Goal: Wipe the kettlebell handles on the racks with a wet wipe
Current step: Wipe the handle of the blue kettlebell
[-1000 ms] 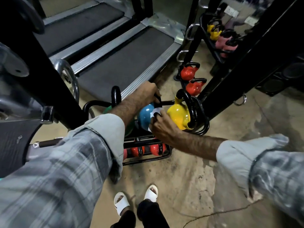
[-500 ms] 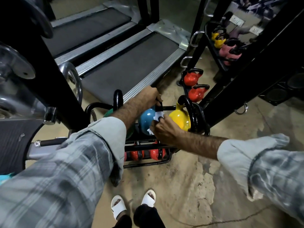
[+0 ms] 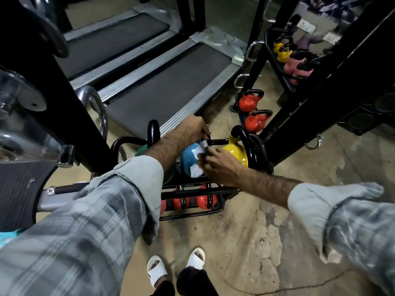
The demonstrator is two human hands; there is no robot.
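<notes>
My left hand point(image 3: 190, 129) is closed over the top of the blue kettlebell point(image 3: 189, 160), so its black handle point(image 3: 210, 140) shows only as a short dark strip past my knuckles. My right hand point(image 3: 221, 163) pinches the white wet wipe point(image 3: 197, 161) together against that handle and the bell's side. The wipe shows in three crumpled patches, with the rest under my fingers point(image 3: 206, 155), so I can't tell how far it wraps around the bar.

The blue bell sits on the upper tier of a black tube rack point(image 3: 192, 213), between a green kettlebell point(image 3: 168, 175) and a yellow kettlebell point(image 3: 235, 150). My left forearm and grey plaid sleeve point(image 3: 96, 214) cover nearly all of the green one. The yellow one's thick black handle point(image 3: 245, 142) curls up at the rack's right end. On the lower tier, red kettlebells point(image 3: 203, 200) peek between the bars, and I can't count them surely.

Two more red kettlebells point(image 3: 249, 102) stand on a second rack beyond a slanted black post point(image 3: 320, 86). Farther back are yellow and pink ones point(image 3: 296, 68), partly blocked by the frame. White cards point(image 3: 306, 26) there have writing too small to read. The nearer treadmill point(image 3: 162, 92) has faint lettering on its side rail that I can't make out. My right sleeve is blurred at the edge. My white sandals point(image 3: 156, 270) are on the stained concrete floor point(image 3: 245, 242).
</notes>
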